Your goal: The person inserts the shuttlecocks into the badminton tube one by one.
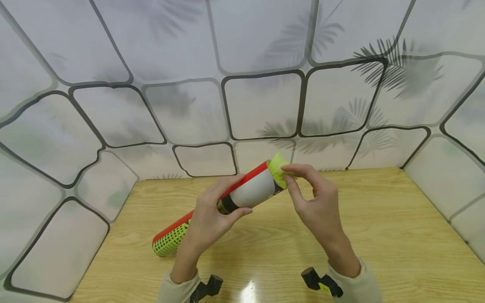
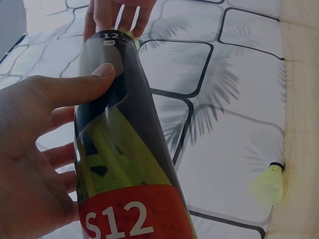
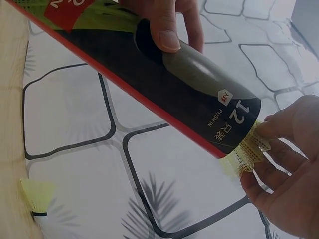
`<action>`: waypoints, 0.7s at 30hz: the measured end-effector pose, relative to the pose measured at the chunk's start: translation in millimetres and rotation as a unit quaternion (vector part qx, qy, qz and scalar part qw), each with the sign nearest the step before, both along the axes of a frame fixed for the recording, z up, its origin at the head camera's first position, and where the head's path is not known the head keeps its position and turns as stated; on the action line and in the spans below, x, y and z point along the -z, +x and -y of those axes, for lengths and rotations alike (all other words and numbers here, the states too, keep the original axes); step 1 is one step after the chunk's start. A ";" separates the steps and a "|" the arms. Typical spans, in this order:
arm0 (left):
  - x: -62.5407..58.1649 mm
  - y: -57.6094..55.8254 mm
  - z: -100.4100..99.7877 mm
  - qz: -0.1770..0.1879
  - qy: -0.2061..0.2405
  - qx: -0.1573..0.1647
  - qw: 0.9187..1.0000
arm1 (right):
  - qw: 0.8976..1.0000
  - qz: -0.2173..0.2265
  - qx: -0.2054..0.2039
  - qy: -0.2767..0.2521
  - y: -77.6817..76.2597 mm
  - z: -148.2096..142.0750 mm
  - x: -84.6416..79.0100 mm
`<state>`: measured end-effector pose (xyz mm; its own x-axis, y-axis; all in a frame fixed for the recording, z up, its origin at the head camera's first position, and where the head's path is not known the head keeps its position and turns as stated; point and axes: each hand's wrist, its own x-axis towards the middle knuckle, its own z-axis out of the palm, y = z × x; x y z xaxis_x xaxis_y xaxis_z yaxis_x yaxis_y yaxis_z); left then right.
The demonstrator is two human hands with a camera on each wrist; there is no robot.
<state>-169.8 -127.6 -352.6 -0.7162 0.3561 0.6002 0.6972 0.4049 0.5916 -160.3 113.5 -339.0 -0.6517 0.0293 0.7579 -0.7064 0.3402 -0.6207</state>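
A long printed shuttlecock tube [image 1: 253, 191], red, white, black and yellow-green, slants up to the right above the wooden table. My left hand [image 1: 210, 214] grips it around the middle, thumb on the near side. At the tube's upper right end, the yellow skirt of a shuttlecock [image 3: 246, 154] sticks out of the opening; its head is hidden inside. My right hand [image 1: 318, 200] pinches that skirt's edge between thumb and fingers, as the right wrist view [image 3: 294, 169] also shows. Lettering on the tube reads "12" and "PUSH IN" near this end.
Another yellow shuttlecock [image 2: 269, 185] with a black band lies at the table's edge beside the wall in both wrist views. The light wood table [image 1: 379, 219] meets a fabric wall [image 1: 261, 105] with a stone-and-leaf print behind and at both sides.
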 end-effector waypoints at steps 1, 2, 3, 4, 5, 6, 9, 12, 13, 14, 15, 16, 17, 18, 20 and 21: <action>0.0 -0.1 0.0 -0.001 0.000 0.000 1.000 | 1.000 0.002 -0.003 -0.002 0.1 0.5 0.2; 0.0 -0.3 0.0 -0.002 0.000 0.001 1.000 | 1.000 0.003 -0.004 -0.001 0.2 1.1 0.4; 0.1 -0.3 -0.1 -0.003 0.000 0.001 1.000 | 1.000 0.005 -0.006 -0.001 0.4 1.6 0.5; 0.1 -0.4 -0.1 -0.003 0.000 0.002 1.000 | 1.000 0.006 -0.008 0.000 0.7 2.2 0.6; 0.2 -0.5 -0.1 -0.003 0.000 0.002 1.000 | 1.000 0.007 -0.009 0.000 1.0 2.9 0.6; 0.2 -0.6 -0.2 -0.003 0.001 0.002 1.000 | 1.000 0.006 -0.010 0.001 1.2 3.6 0.8; 0.2 -0.8 0.2 -0.003 0.003 0.002 1.000 | 1.000 0.001 -0.013 0.001 1.6 6.1 1.5; -0.1 -0.4 0.6 -0.002 0.004 0.000 1.000 | 1.000 -0.004 -0.015 -0.002 1.8 7.9 1.9; -0.2 -0.2 0.8 -0.003 0.004 -0.001 1.000 | 1.000 -0.006 -0.018 -0.004 1.8 8.6 1.8; -0.2 -0.1 1.0 -0.002 0.005 -0.001 1.000 | 1.000 -0.007 -0.021 -0.005 1.9 9.1 1.8; -0.2 0.0 1.2 -0.001 0.005 -0.002 1.000 | 1.000 -0.004 -0.024 -0.006 2.0 9.4 2.0; -0.4 0.2 1.5 -0.001 0.005 -0.002 1.000 | 1.000 -0.001 -0.027 -0.006 2.2 9.6 2.0; -0.3 0.1 1.9 0.000 0.004 -0.002 1.000 | 1.000 0.002 -0.030 -0.004 2.5 9.6 2.0; -0.3 0.1 2.3 0.000 0.004 -0.002 1.000 | 0.999 0.004 -0.036 -0.001 2.2 9.4 2.0; -0.5 -0.2 3.0 0.000 0.002 -0.003 1.000 | 0.999 0.010 -0.053 0.008 2.0 7.6 2.1; -0.6 -0.3 3.4 0.000 0.001 -0.002 1.000 | 0.998 0.015 -0.062 0.014 1.9 6.5 2.1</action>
<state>-170.1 -131.0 -352.0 -0.7177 0.3517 0.6011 0.6954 0.4067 0.5924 -158.4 107.0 -341.1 -0.6716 -0.0731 0.7373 -0.7252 0.2689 -0.6339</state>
